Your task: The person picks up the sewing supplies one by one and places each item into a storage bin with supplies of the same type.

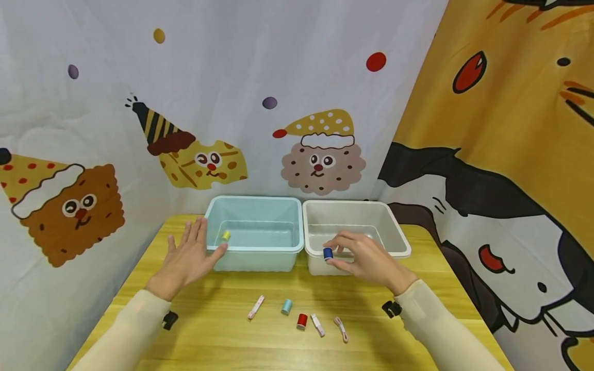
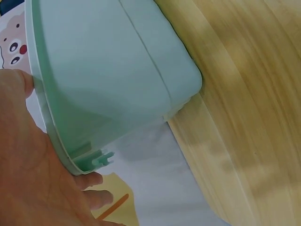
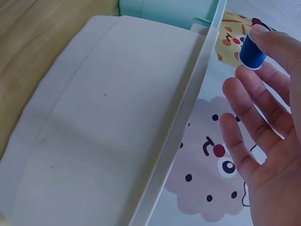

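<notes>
In the head view my right hand (image 1: 364, 256) pinches a spool of blue thread (image 1: 328, 253) between thumb and fingertips, over the front rim of the white bin (image 1: 402, 254). The right wrist view shows the blue spool (image 3: 252, 52) upright-ish at the thumb tip, the other fingers loosely spread. My left hand (image 1: 189, 257) rests at the left front corner of the light blue bin (image 1: 260, 260), fingers extended along its side and thumb near the front rim. In the left wrist view that hand (image 2: 33, 165) touches the bin's rim. A spool of yellow thread (image 1: 226, 235) lies inside the light blue bin.
On the wooden table (image 1: 223, 340), in front of the bins, lie a light blue thread spool (image 1: 286, 307), a red thread spool (image 1: 302, 321) and several folded pale tapes or cords (image 1: 317, 325). A printed curtain (image 1: 223, 67) hangs close behind the bins.
</notes>
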A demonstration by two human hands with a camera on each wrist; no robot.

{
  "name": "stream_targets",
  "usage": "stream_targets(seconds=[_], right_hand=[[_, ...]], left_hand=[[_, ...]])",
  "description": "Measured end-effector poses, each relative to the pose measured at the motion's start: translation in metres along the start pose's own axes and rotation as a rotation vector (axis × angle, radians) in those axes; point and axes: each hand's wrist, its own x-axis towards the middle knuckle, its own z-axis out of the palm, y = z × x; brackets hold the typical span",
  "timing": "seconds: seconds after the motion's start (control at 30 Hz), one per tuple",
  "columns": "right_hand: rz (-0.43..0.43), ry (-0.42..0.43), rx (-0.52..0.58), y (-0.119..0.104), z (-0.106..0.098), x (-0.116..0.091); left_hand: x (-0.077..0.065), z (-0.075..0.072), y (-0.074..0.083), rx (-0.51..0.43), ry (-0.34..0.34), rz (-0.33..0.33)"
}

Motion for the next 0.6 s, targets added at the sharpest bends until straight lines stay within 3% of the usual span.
stream_targets(seconds=[0.6], right_hand=[[0.012,-0.003,0.020,0.002,0.000,0.054]], left_hand=[[0.002,0.003,-0.001,-0.003,0.004,-0.004]])
